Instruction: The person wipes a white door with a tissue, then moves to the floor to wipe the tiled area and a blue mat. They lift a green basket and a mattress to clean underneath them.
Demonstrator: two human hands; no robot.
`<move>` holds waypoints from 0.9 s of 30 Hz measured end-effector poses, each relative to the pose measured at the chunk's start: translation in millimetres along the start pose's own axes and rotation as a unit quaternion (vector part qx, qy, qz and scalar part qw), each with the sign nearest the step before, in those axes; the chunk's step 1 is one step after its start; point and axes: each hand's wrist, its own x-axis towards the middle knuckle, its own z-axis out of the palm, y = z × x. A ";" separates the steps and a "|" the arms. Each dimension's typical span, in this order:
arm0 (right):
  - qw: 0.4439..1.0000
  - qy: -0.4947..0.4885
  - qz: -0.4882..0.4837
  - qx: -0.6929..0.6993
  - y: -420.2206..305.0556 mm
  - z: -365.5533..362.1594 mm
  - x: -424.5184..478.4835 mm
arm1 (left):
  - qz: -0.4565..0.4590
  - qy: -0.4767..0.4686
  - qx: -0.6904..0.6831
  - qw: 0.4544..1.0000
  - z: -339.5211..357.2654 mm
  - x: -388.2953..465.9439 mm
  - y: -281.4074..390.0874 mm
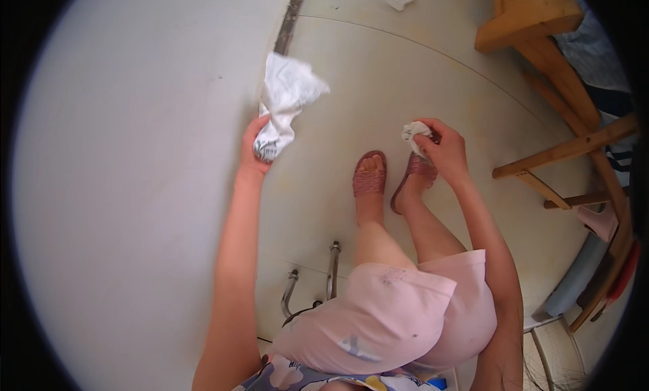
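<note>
My left hand [255, 145] grips the lower end of a crumpled white packet [291, 87], thin and soft-looking, with dark print near its bottom. The packet's loose upper part spreads away from me, beside the edge of a broad pale surface [127, 163]. A wad of crumpled white tissue [417, 133] is pinched between the thumb and fingers of my right hand [446, 145]. That hand is held above my right foot, partly covering its reddish slipper [419, 170]. The packet and the tissue are well apart.
A small white scrap [402, 0] lies on the pale tiled floor [355, 76] ahead. Wooden furniture legs [557, 142] stand at the right, with cloth [593, 51] behind them. Curved metal legs [332, 269] show beside my knees, and my other slipper [369, 180] is on the floor.
</note>
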 end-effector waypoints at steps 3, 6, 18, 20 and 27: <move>1.000 0.012 -0.024 0.006 -4.6 3.4 -22.1 | 0.017 -0.129 -0.080 0.988 -31.9 -54.7 0.4; 0.999 0.021 -0.006 0.044 -3.8 7.6 -48.5 | 0.020 -0.039 -0.077 0.996 -69.5 -94.1 -8.9; 0.992 0.025 -0.108 -0.068 -18.5 3.1 -140.5 | 0.090 0.094 0.253 0.959 -96.2 -152.5 -66.0; 0.980 0.038 -0.173 -0.095 -29.3 3.2 -161.1 | 0.093 0.091 0.404 0.905 -73.9 -160.3 -58.7; 0.982 0.055 -0.174 -0.043 -77.3 30.6 -228.6 | 0.174 -0.187 0.332 0.908 40.6 -214.1 -50.5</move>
